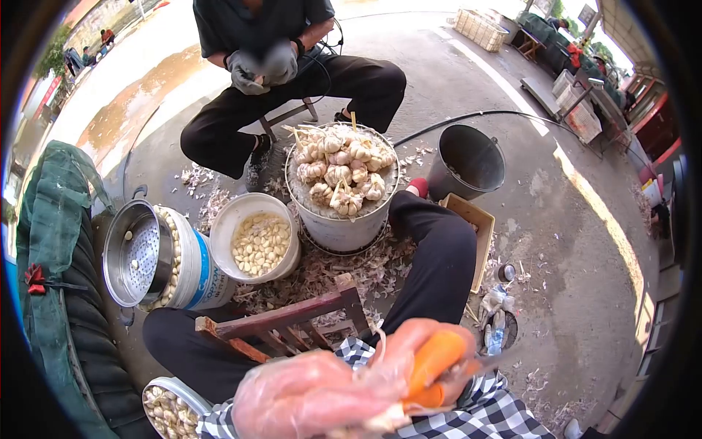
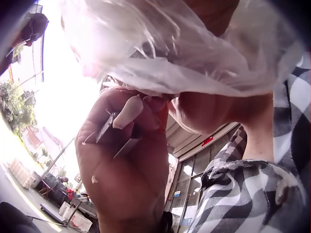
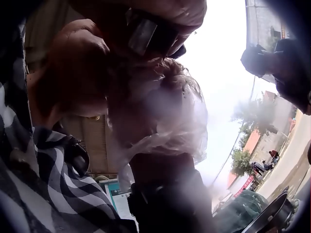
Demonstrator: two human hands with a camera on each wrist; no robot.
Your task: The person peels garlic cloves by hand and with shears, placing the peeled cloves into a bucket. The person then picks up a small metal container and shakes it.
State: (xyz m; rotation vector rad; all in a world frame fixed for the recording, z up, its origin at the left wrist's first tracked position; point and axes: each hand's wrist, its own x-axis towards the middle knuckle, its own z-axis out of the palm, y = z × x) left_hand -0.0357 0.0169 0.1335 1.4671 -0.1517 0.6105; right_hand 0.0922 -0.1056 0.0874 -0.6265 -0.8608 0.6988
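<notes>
Low at 6 o'clock, close to the lap: right hand (image 1: 413, 340) has its grip closed round an orange-handled knife (image 1: 436, 356), blade out towards 3 o'clock. A pale garlic clove (image 2: 129, 110) sits at its fingers by the metal. Left hand (image 1: 311, 384) in thin clear plastic (image 2: 194, 73); its grip blurred, cannot tell what it holds. Main risk, my judgement: loose film riding under the edge, or a slick clove rolling so the blade meets a fingertip. Both hands crowded together; little margin.

Just beyond, a wooden chair (image 1: 296, 314); a sleeve or elbow could snag there.

At 9 o'clock, a pail of unpeeled garlic (image 1: 172, 411). At 11, a white bucket (image 1: 294, 249) of peeled cloves; skins could drift in. At 10, a steel strainer (image 1: 142, 252) by another clove-filled bucket (image 1: 203, 271); a knock might upset it.

Farther, 12 o'clock: bulbs (image 1: 340, 172) heaped on a round tub (image 1: 340, 230), liable to roll off if bumped. Behind, a gloved person (image 1: 263, 69), seated.
</notes>
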